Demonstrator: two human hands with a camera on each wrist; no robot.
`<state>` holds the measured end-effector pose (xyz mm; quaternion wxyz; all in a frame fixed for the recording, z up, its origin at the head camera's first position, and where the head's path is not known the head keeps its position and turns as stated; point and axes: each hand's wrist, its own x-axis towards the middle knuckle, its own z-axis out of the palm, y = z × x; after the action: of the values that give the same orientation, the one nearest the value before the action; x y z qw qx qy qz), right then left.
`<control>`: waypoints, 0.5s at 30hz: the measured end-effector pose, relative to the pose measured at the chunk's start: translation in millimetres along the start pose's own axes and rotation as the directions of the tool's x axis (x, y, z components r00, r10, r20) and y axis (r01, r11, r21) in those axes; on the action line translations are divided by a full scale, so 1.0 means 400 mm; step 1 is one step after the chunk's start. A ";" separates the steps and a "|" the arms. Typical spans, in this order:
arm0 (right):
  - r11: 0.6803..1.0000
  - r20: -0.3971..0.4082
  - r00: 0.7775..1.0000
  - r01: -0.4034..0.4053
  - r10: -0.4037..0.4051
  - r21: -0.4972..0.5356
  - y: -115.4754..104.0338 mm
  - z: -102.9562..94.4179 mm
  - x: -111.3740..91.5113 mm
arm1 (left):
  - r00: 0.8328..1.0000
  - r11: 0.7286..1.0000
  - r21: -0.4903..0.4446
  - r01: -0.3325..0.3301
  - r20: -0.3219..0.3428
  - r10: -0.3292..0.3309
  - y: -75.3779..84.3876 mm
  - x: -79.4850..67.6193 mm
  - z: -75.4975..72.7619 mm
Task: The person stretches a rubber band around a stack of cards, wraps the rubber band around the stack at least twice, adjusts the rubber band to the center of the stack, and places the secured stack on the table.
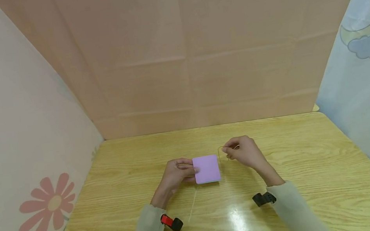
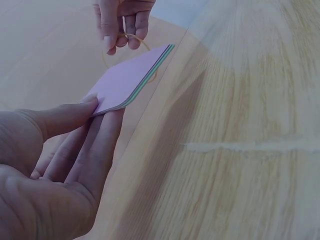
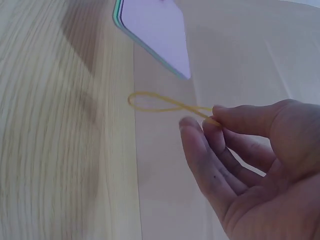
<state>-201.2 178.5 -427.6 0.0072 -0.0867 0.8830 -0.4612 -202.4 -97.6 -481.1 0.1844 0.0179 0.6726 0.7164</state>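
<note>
My left hand (image 1: 178, 173) pinches a small stack of square cards with rounded corners (image 1: 206, 169) by its left edge, thumb on top and fingers beneath. The top card is lilac, and green and dark edges show below it in the left wrist view. To the right of the stack, my right hand (image 1: 245, 152) pinches a thin yellow rubber band (image 3: 155, 94) between thumb and fingertips. A loop of the band hangs toward the cards. In the right wrist view the band and the stack (image 3: 156, 30) are apart.
Both hands are above a wood-grain table (image 1: 123, 155). A brown paper-like backdrop (image 1: 183, 52) rises behind it, and patterned sheets stand at the left (image 1: 21, 114) and right (image 1: 365, 86). Straps with small black devices (image 1: 176, 224) sit on both wrists.
</note>
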 end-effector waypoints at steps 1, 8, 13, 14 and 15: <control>1.000 0.007 1.000 -0.003 0.003 0.029 -0.002 0.002 0.001 | 1.000 1.000 0.000 0.002 -0.002 -0.002 -0.001 0.001 0.001; 0.998 0.033 0.999 0.015 -0.017 0.065 -0.011 0.011 0.007 | 1.000 1.000 -0.004 0.023 -0.003 -0.023 -0.005 0.006 0.006; 0.998 0.042 0.998 0.048 -0.050 0.050 -0.015 0.014 0.012 | 1.000 1.000 -0.001 0.018 -0.007 -0.018 -0.005 0.012 0.009; 0.998 0.044 0.998 0.050 -0.052 0.049 -0.016 0.015 0.012 | 1.000 1.000 0.000 0.018 -0.010 -0.018 -0.004 0.013 0.010; 0.998 0.045 0.998 0.051 -0.053 0.049 -0.017 0.016 0.013 | 1.000 1.000 0.002 0.018 -0.014 -0.018 -0.003 0.014 0.010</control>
<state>-204.7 168.6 -425.3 0.0179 -0.1200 0.8689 -0.4799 -206.3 -92.0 -483.3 0.1861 0.0071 0.6750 0.7140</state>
